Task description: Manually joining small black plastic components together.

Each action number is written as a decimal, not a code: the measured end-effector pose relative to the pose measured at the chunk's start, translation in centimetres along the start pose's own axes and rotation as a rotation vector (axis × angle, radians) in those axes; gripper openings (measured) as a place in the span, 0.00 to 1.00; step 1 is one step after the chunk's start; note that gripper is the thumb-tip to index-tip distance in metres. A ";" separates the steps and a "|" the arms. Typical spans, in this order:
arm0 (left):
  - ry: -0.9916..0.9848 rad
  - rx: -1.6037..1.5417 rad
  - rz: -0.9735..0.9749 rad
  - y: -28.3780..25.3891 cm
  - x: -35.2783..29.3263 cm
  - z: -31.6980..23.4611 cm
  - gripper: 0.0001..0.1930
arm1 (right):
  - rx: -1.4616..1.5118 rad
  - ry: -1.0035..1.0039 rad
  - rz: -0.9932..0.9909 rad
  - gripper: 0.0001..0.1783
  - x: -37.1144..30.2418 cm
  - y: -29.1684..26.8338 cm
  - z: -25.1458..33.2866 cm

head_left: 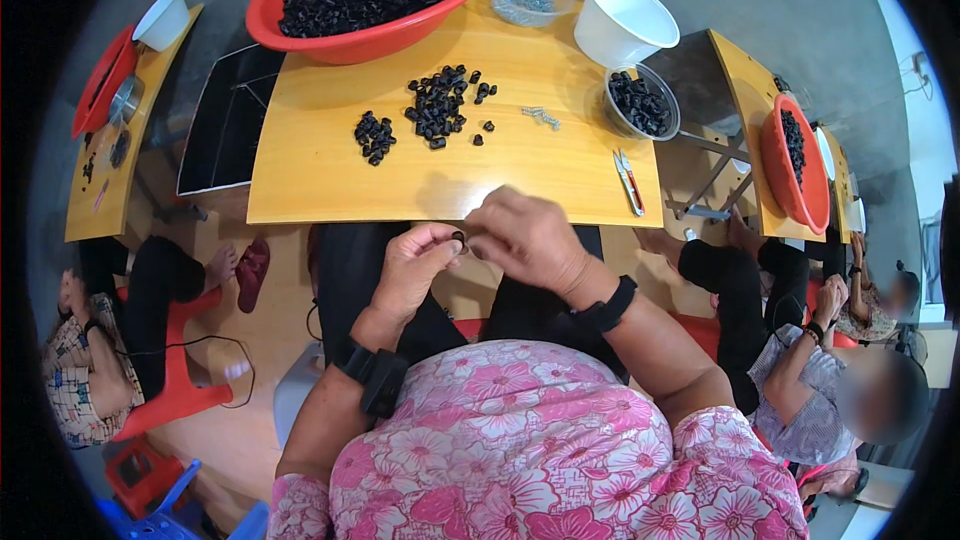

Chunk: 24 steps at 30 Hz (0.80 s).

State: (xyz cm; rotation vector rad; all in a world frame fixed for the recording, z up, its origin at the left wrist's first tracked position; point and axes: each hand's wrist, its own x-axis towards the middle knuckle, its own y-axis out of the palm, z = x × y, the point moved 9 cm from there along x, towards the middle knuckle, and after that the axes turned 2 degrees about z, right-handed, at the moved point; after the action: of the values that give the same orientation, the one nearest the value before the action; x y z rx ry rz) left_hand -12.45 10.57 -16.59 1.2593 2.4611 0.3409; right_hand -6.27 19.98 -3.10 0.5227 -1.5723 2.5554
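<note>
Just below the near edge of the wooden table (330, 190), over the person's lap, both hands meet. The left hand (415, 265) pinches a small black piece (459, 237) between thumb and forefinger, its other fingers curled in. The right hand (525, 238) is closed over from the other side, its fingertips touching that same piece or just beside it; whether it also holds something of its own is hidden by the knuckles. Each wrist wears a black band.

On the table beyond the hands lie two loose heaps of the same black pieces: a small heap (374, 136) to the left and a larger heap (438, 106) in the middle, with a few strays near it. A few small metal screws (541, 117) lie right of the heaps. A red-handled tool (629, 181) rests near the table's right front corner. Farther back stand a big red basin (300, 25) full of black pieces, a clear tub (530, 0) with metal bits, an empty white bowl (622, 20) and a small clear bowl (642, 105) holding more black pieces. Nothing lies between the hands and the heaps.

Other people sit at similar tables on both sides: one at the left (85, 360), one at the right (810, 380), each beside red basins.
</note>
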 end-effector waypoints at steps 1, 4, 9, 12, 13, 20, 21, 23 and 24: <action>-0.004 0.001 0.001 0.1 0.1 0.0 0.07 | 0.066 0.082 -0.118 0.10 -0.5 -1.0 -2.1; -0.005 -0.007 0.004 0.4 0.1 -0.5 0.06 | 0.145 0.508 -0.347 0.07 -2.5 -2.6 -10.1; -0.012 0.020 0.037 0.6 0.3 -0.3 0.06 | -0.038 0.694 -0.426 0.08 -3.1 -4.8 -15.5; 0.010 0.008 0.048 0.5 0.4 -0.2 0.07 | -0.087 0.728 -0.380 0.09 -2.6 -4.6 -16.6; 0.009 0.007 0.047 0.6 0.5 -0.2 0.07 | -0.107 0.705 -0.367 0.10 -2.2 -4.5 -16.7; -0.006 -0.024 0.047 0.5 0.5 -0.2 0.07 | -0.248 0.607 -0.348 0.07 -0.5 -4.2 -15.0; -0.006 -0.022 0.058 0.6 0.5 -0.3 0.08 | -0.247 0.607 -0.346 0.07 -0.5 -4.1 -15.1; 0.001 -0.020 0.053 0.8 0.4 -0.6 0.08 | -0.290 0.597 -0.321 0.07 -0.4 -4.1 -15.2; 0.010 -0.016 0.049 0.8 0.4 -0.7 0.08 | -0.289 0.596 -0.319 0.07 -0.2 -4.2 -15.0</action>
State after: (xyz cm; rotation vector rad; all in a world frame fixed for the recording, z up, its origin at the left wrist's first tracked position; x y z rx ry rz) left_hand -12.43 11.29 -15.72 1.3155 2.4346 0.3802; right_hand -8.58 35.10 -5.76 -0.0280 -1.4480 1.9468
